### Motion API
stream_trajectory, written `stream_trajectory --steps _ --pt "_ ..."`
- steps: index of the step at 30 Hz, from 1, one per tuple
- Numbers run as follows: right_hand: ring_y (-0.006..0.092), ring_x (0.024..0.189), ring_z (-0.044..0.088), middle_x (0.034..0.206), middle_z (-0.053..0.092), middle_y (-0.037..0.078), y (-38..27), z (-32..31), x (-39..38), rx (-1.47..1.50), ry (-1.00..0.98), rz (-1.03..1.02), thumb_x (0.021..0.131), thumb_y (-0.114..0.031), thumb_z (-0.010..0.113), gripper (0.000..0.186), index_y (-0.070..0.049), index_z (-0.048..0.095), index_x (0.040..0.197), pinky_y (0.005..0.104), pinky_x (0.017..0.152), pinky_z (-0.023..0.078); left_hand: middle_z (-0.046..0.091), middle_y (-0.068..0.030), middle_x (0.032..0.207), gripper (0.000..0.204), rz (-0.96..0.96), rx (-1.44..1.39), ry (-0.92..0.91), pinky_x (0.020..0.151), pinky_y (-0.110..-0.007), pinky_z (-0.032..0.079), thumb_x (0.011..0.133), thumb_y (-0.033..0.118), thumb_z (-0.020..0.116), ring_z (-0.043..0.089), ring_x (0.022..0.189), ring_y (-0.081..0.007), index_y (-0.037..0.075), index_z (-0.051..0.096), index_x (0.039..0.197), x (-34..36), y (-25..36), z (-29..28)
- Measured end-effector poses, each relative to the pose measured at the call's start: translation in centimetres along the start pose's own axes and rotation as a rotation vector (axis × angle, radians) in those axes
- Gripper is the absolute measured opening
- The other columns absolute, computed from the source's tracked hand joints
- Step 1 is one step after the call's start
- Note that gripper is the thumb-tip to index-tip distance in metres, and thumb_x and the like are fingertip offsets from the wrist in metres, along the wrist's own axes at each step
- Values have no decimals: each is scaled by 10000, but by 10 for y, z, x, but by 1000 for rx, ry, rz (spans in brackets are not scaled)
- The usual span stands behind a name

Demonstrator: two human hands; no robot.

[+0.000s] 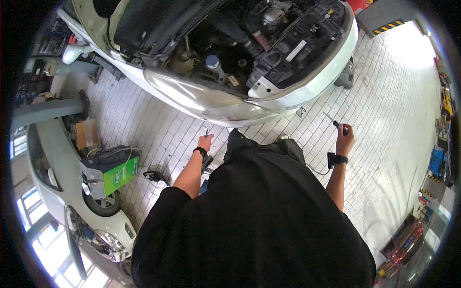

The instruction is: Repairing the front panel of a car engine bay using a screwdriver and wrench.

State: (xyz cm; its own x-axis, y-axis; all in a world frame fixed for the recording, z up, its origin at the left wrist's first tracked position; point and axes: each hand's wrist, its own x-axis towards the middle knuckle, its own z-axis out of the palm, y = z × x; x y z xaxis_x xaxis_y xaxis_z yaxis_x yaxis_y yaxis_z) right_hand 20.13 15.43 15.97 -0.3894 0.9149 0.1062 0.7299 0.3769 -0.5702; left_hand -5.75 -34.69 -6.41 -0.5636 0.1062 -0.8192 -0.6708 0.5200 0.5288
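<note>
I stand in front of a white car [206, 98] with its hood up and the engine bay [259, 43] exposed. My left hand [205, 141] is closed around a small metal wrench [206, 130] that points up toward the bumper. My right hand [345, 137] grips a black-handled screwdriver [336, 124], its thin shaft angled up and left. Both hands hang below the front bumper, apart from the car. A dark watch sits on each wrist.
A green and grey machine [111, 174] with cables stands on the tiled floor to my left. A second white car [77, 211] sits behind it. A lift arm [45, 110] reaches in at far left. Tool carts and shelves [408, 235] line the right edge.
</note>
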Motion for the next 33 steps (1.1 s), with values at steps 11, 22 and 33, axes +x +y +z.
stream_trajectory --steps 11,22,33 --pt "203 686 633 751 658 117 154 -82 1 161 51 62 875 -248 635 221 -32 643 925 328 651 493 395 11 487 342 196 125 76 343 -302 275 796 281 660 372 360 -130 108 453 585 -40 24 135" --pt "208 713 630 761 652 131 310 -166 -22 179 150 229 883 -264 617 229 -38 638 910 326 662 490 506 -39 545 361 471 319 -15 514 -344 357 776 335 653 437 540 -118 22 569 618 -75 122 285" --pt "184 688 606 753 649 115 319 -165 42 152 103 312 883 -248 627 236 -16 633 926 323 644 481 451 4 525 407 649 272 -198 506 -331 324 815 322 643 395 518 -101 61 479 550 -57 260 454"
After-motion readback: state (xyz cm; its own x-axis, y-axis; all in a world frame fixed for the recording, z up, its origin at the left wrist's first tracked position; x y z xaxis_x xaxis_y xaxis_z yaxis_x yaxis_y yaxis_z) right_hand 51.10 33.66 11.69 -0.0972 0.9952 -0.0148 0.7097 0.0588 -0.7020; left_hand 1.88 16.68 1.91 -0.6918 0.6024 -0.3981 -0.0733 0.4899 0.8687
